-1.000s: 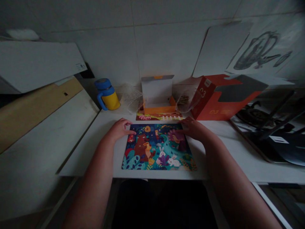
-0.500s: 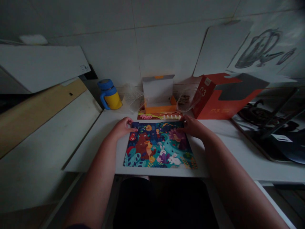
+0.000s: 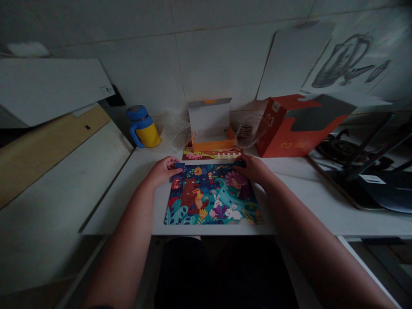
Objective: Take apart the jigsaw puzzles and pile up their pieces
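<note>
Thumb and fingers of the left hand (image 3: 160, 171) are closed on a small dark-blue piece (image 3: 179, 165), which stands a little apart from the upper left corner of the picture puzzle (image 3: 209, 195). The right hand (image 3: 255, 168) pinches in the same manner at the upper right corner, on a dark part (image 3: 238, 163) that the fingers partly cover; I cannot tell if it is fully loose from the rest.

I judge that the step in hand is work on these two corners at once; whether pieces are being fitted or taken out, I cannot say. The next move would call for a light pinch with both hands, and for the neighbouring pieces to remain flat and undisturbed.

The puzzle lies flat in the lower centre of the frame, on the white table (image 3: 305, 184). Its long axis runs from left to right, about parallel to the table's near edge. Its picture stands upright for the person: the rabbits' ears point to the top of the frame.

Farther out, above the puzzle, a printed strip (image 3: 197, 156) lies before the open orange box (image 3: 214, 146). The blue-and-yellow mug (image 3: 149, 136) is left of centre, the red box (image 3: 294, 139) right of centre.
</note>
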A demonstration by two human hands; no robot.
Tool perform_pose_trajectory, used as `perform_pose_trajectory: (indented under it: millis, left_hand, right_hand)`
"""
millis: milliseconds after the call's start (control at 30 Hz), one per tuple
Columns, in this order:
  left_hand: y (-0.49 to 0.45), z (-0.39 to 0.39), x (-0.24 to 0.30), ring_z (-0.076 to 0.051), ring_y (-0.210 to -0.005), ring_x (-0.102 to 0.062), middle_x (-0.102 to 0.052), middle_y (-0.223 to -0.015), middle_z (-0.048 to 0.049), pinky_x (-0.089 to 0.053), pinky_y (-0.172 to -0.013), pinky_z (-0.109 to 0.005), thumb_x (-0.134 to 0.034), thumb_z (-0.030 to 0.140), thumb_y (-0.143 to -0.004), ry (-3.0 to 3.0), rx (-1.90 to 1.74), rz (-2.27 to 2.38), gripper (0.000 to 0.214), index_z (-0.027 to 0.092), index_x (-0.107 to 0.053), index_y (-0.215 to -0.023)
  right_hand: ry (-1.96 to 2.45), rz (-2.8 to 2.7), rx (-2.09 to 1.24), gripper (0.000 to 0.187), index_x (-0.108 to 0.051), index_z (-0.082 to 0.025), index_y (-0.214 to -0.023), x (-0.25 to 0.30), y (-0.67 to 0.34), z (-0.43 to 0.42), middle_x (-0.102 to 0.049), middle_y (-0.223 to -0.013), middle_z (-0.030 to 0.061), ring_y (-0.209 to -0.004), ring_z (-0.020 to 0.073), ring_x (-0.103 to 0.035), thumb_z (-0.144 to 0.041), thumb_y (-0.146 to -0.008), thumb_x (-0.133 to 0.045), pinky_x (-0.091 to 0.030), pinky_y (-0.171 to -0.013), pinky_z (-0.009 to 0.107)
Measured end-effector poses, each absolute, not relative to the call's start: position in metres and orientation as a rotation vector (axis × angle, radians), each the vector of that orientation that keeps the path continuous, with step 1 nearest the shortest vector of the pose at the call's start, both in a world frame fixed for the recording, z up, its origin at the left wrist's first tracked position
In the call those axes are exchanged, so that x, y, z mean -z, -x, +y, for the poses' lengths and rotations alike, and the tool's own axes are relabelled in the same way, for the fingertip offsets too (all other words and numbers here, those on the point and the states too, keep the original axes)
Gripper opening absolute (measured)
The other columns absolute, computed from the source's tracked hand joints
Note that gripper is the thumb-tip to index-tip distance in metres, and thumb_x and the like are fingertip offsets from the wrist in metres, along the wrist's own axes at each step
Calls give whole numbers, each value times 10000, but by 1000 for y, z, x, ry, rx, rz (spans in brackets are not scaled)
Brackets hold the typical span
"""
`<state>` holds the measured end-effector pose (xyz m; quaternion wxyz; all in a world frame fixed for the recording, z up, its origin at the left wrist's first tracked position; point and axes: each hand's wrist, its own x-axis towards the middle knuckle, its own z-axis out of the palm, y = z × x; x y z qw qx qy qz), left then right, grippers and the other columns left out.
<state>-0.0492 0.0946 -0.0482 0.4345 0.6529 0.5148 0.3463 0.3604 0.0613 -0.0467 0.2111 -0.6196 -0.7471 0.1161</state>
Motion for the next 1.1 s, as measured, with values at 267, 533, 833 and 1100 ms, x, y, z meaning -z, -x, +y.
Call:
perform_pose_trajectory:
  millis: [267, 533, 833, 1100]
  left_hand:
    - [49, 93, 46, -187, -709, -684, -757, -846, -36, -507, -668, -299, -934, 549, -617, -1513, -944, 1296, 569, 187, -644, -945]
    - [54, 93, 48, -169, -669, -642, -715, -756, -1, -435, -613, -262, -879, 615, -681, -1705, -838, 1352, 530, 192, -633, -886]
    - [52, 87, 37, -205, -783, -719, -761, -847, -25, -523, -741, -310, -911, 600, -647, -1580, -952, 1300, 592, 205, -602, -961]
    - [15, 83, 41, -170, -632, -629, -667, -712, 35, -437, -600, -270, -853, 540, -746, -1696, -829, 1261, 503, 217, -621, -1053]
  right_hand:
    - [1805, -1971, -338, 287, -750, -234, -1097, 49, -359, 64, -773, -935, 58, -817, 230, -689, -427, -885, -753, -444, -678, 295]
    - [1725, -1985, -420, 331, -729, -226, -1127, 42, -364, 61, -773, -902, 43, -764, 203, -677, -353, -831, -805, -448, -657, 279]
    - [1624, -2031, -437, 131, -714, -221, -927, 35, -370, 58, -760, -847, 37, -730, 201, -663, -345, -882, -712, -430, -639, 291]
    - [1561, -1969, -503, 234, -742, -229, -1023, 36, -342, 56, -773, -913, 27, -771, 206, -678, -371, -844, -796, -462, -684, 292]
